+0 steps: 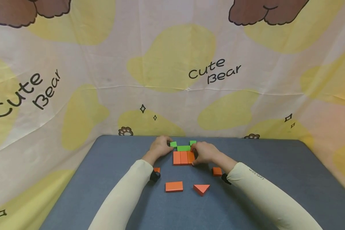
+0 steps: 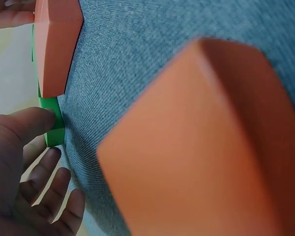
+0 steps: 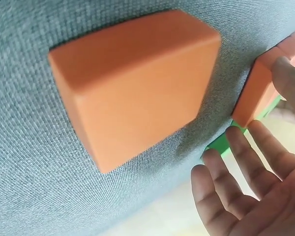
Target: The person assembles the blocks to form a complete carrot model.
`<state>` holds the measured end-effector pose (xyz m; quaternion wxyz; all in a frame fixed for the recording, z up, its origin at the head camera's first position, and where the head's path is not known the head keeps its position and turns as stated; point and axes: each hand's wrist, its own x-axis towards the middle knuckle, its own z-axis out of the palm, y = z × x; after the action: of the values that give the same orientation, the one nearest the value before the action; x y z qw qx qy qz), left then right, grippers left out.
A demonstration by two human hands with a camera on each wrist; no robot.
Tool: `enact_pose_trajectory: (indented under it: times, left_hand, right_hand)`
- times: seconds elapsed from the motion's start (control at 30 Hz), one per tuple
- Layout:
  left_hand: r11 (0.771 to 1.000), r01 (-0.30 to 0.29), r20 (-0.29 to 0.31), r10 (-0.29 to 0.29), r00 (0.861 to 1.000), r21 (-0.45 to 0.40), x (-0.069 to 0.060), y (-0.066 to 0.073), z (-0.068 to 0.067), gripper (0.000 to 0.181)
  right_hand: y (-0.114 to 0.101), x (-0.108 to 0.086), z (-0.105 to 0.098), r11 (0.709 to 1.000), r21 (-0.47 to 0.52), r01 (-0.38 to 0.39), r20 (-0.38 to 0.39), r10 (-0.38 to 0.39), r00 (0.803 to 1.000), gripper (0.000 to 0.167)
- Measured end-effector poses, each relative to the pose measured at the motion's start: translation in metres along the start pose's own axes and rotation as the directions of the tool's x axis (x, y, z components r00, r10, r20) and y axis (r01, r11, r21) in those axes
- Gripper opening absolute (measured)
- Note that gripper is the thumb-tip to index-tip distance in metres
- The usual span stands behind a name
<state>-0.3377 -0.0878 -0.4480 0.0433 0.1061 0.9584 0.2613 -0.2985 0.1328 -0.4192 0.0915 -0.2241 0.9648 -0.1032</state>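
Observation:
At the far side of the table, my left hand (image 1: 160, 146) pinches a small green block (image 1: 173, 144) between thumb and forefinger; its other fingers spread loosely in the left wrist view. My right hand (image 1: 206, 152) holds the rightmost orange block (image 1: 191, 157) of a row of 3 by its near and far ends. That row lies side by side, with a long green block (image 1: 183, 148) along its far edge. Another small green block (image 1: 193, 142) sits at the far right, partly hidden by the right hand. In the right wrist view, the thumb (image 3: 287, 81) touches the orange block.
Closer in lie an orange rectangular block (image 1: 174, 187) and an orange triangular block (image 1: 202, 189). A square orange block (image 1: 217, 171) is beside the right wrist, and another orange block (image 1: 157, 170) is partly hidden by the left wrist. A printed cloth (image 1: 172, 108) hangs behind the table.

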Motion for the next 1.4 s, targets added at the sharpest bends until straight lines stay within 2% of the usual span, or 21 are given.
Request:
enact_pose_trajectory:
  times: [0.2,0.33,0.6,0.73,1.0,1.17,1.27,1.4]
  left_hand:
    - [0.999,-0.021,0.001,0.021,1.0,-0.042,-0.007,-0.002,-0.005,0.037]
    - [0.997,-0.051,-0.007,0.051,0.999,-0.062,-0.02,-0.007,-0.012,0.037]
    - [0.986,-0.132,-0.008,0.132,0.991,-0.1,-0.064,-0.009,-0.026,0.034]
    - [0.985,-0.146,-0.021,0.145,0.989,-0.088,-0.086,-0.013,-0.029,0.033]
    - [0.989,-0.144,-0.07,0.145,0.987,0.013,-0.122,-0.032,-0.026,0.033]
    - [0.995,-0.1,-0.08,0.101,0.992,0.018,-0.133,-0.04,-0.02,0.032]
    - [0.997,-0.077,-0.067,0.077,0.995,0.0,-0.134,-0.042,-0.016,0.032]
    - [0.997,-0.077,-0.06,0.077,0.995,0.001,-0.133,-0.041,-0.012,0.031]
  right_hand:
    - [0.004,0.0,0.002,1.0,0.005,0.014,-0.015,-0.014,1.0,0.052]
    - [0.007,0.0,0.003,0.999,0.017,0.028,-0.028,-0.027,0.999,0.052]
    - [0.011,-0.003,0.004,0.997,0.066,0.035,-0.044,-0.032,0.999,0.051]
    - [0.013,-0.008,0.005,0.995,0.091,0.027,-0.045,-0.023,0.999,0.049]
    - [0.017,-0.013,0.009,0.992,0.128,0.009,-0.051,-0.002,0.999,0.048]
    - [0.017,-0.012,0.01,0.99,0.14,-0.014,-0.04,0.02,0.999,0.051]
    - [0.017,-0.013,0.011,0.99,0.141,-0.025,-0.033,0.03,0.999,0.052]
    - [0.017,-0.014,0.012,0.99,0.141,-0.032,-0.031,0.037,0.999,0.052]
